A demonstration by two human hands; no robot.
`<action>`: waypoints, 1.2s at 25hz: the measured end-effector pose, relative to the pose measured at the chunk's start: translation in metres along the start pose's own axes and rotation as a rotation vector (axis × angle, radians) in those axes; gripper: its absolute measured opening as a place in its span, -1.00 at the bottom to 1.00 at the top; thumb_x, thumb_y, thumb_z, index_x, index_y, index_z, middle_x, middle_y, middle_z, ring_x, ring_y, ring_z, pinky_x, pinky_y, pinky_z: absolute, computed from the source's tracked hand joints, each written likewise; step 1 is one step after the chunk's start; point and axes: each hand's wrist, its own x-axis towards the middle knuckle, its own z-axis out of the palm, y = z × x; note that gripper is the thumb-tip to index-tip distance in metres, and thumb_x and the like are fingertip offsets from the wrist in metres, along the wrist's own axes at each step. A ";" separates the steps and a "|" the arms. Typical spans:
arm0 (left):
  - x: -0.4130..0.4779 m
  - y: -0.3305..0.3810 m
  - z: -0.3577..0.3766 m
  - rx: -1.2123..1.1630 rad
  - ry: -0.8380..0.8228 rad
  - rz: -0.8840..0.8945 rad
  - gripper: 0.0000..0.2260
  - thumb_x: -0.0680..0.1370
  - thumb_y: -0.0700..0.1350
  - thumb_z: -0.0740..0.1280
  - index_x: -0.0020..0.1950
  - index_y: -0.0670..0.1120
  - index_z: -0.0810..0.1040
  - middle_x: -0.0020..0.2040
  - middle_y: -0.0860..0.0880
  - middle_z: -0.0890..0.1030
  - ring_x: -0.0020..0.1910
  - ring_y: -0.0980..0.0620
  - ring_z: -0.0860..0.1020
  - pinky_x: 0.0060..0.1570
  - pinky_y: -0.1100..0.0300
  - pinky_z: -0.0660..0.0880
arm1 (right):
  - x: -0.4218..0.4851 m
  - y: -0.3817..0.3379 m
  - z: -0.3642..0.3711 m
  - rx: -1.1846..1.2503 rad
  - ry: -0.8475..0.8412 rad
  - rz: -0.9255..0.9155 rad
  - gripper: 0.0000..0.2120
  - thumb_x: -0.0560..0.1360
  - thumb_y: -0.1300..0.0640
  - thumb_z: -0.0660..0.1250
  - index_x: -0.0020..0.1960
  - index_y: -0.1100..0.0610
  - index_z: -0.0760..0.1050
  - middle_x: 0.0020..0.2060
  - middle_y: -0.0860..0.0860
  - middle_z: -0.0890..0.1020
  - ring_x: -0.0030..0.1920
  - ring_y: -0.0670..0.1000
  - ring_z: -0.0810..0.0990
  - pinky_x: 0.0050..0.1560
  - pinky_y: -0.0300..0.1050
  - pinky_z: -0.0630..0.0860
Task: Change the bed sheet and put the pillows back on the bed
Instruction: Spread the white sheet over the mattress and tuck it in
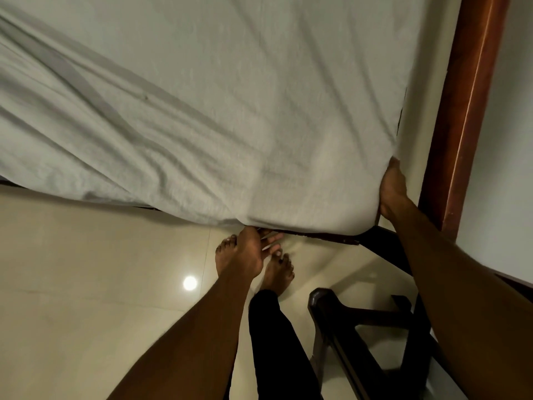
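- A dark wooden stand (349,319) sits lowest in view, on the right, beside the person's black trouser leg (274,342).
- Two bare feet (278,272) are planted on the glossy cream floor (86,269), just short of the bed's near edge. A round light reflection (189,283) shines on the tiles to their left.
- The left hand (249,251) is at the near edge of the bed, close to the right corner. Its fingers (272,240) are fairly straight and reach to the hem of the bed sheet (216,96). I cannot tell whether they pinch the cloth.
- A strip of dark bed frame (331,239) shows under that hem.
- The right hand (390,189) wraps round the near right corner of the bed, gripping the sheet where it folds over the side.
- The pale sheet covers the whole bed top, with long creases running toward the left.
- A reddish-brown wooden board (467,96) runs along the bed's right edge, with a pale wall (504,140) beyond it.
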 end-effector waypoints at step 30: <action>-0.500 0.135 -0.253 1.327 0.505 0.818 -0.61 0.66 0.11 0.17 0.39 -0.05 0.51 0.36 -0.11 0.52 0.36 -0.17 0.48 0.34 -0.15 0.33 | -0.607 -0.088 0.070 -1.530 -0.356 -1.102 -0.52 0.68 -0.15 0.12 0.48 0.09 0.41 0.36 0.15 0.54 0.34 0.23 0.50 0.33 0.13 0.39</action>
